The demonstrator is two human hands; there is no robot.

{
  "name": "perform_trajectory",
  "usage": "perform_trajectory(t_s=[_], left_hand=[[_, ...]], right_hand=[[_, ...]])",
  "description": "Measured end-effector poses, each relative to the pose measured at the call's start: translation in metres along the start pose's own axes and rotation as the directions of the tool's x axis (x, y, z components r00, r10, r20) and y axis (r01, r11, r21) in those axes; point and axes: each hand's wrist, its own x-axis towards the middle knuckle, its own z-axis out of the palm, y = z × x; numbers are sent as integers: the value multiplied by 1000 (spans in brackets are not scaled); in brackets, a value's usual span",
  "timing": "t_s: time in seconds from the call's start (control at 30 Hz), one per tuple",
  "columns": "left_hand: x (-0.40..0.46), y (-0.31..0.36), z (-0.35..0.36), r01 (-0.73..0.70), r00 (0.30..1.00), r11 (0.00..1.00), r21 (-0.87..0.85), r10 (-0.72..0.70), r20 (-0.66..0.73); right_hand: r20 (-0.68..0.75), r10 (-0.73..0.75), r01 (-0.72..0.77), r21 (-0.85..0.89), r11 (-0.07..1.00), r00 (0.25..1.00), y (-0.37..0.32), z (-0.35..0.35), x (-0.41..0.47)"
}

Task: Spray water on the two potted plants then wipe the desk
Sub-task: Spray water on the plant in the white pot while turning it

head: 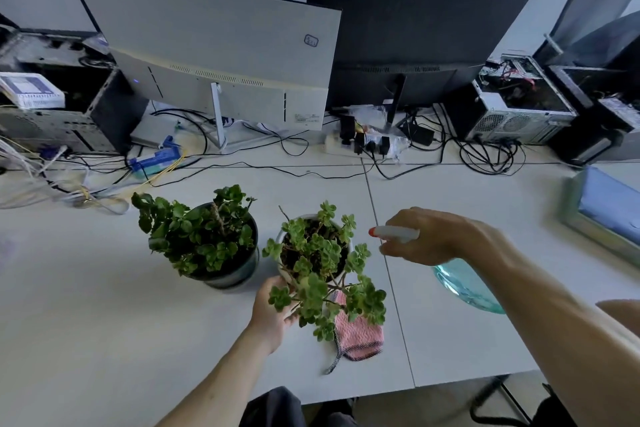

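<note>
Right hand: I see my right hand (438, 239) wrapped around the head of the spray bottle (464, 282), fingers curled on it, one finger down at the trigger; whether the trigger is squeezed I cannot tell.
Spray bottle: white head with a red nozzle tip pointing left at the nearer plant; the clear blue-green body hangs below my wrist, above the desk (86, 305).
Left hand: my left hand (272, 310) is cupped against the near left side of the white pot (282, 272), fingers partly hidden under the leaves.
White pot: holds a leggy green plant (318, 274) whose stems spill toward me, over the cloth.
Dark pot: the dark pot (239, 274) stands just beside the white one, on its left, with a bushier green plant (197, 232).
Cloth: a pink cloth (362, 334) lies on the desk, right at the near side of the white pot, partly under the hanging leaves.
Background: a white monitor (214, 42) and a black monitor (415, 35) show their backs, with a power strip (360, 146) and tangled cables behind the plants.
</note>
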Motion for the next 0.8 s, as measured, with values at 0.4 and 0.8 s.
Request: perform_trajectory(t_s=[0.4,0.8], left_hand=[[25,3,13,22,998,986,165,-32,54],[52,28,60,17,1000,999,35,-17,5]], right_hand=[[-349,-98,264,468,843,932,37,3,-24],[-534,66,297,564,771,843,56,2,-37]])
